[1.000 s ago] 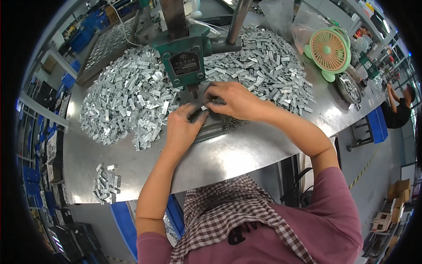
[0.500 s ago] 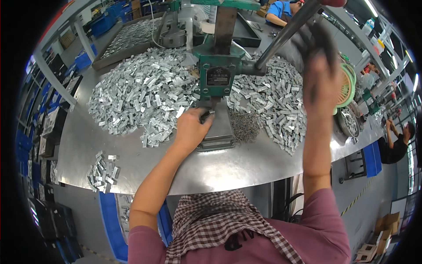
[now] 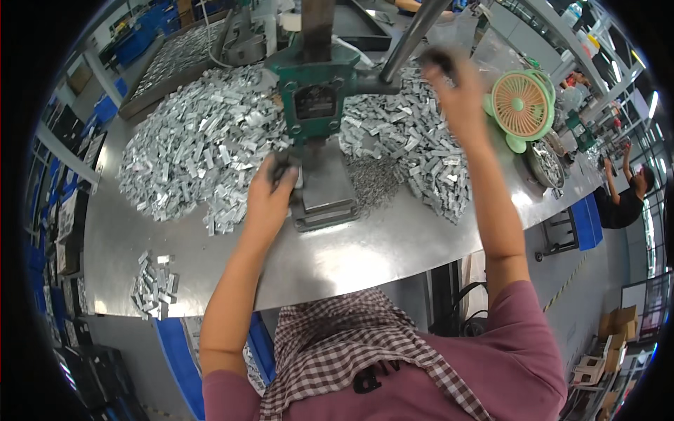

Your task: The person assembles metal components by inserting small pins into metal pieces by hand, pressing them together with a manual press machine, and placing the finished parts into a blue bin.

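A green hand press stands upright on the metal table, with a long grey lever rising from its right side. My left hand is at the left edge of the press's flat steel base. Its dark-tipped thumb and fingers are curled together; whatever is between them is too small and blurred to name. To the right of the lever, my right hand is raised over the table, its dark fingertips smeared by motion. A large heap of small silvery metal pieces lies left of the press.
Another heap of metal pieces and small dark bits lie right of the press. A green fan and a pan of parts stand farther right. Several pieces lie near the front-left edge. A co-worker is at far right.
My left hand has drawn back leftward from under the press head to the base's edge. The right hand is lower, away from the lever's upper end. The whole view has shifted.
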